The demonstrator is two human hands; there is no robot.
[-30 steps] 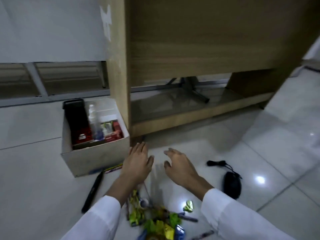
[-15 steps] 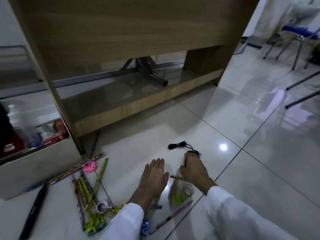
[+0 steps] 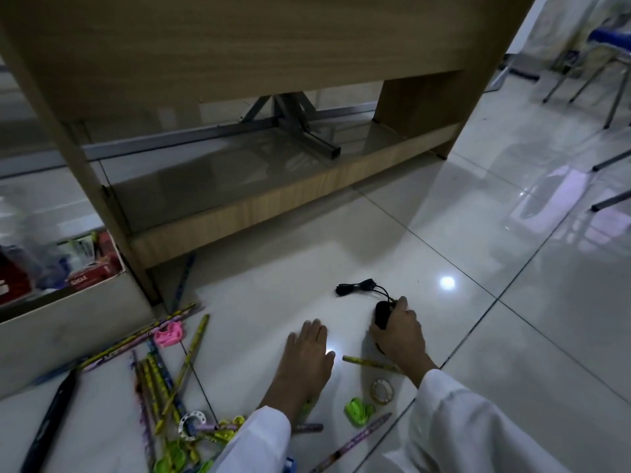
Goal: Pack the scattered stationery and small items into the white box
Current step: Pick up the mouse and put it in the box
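Step in hand: pick-up of black mouse [image 3: 382, 315], lower centre of frame. Right hand [image 3: 399, 331] curled around it; left hand [image 3: 309, 353] flat, fingers straight, on floor. Next: lift with cable [image 3: 356, 288], carry to white box [image 3: 65, 322], left edge.

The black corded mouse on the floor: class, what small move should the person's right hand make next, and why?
Probably lift the black corded mouse and carry it left to the white cardboard box. The right hand already grips it on the glossy tiled floor, its bundled black cable trailing, and the left hand lies flat and empty.
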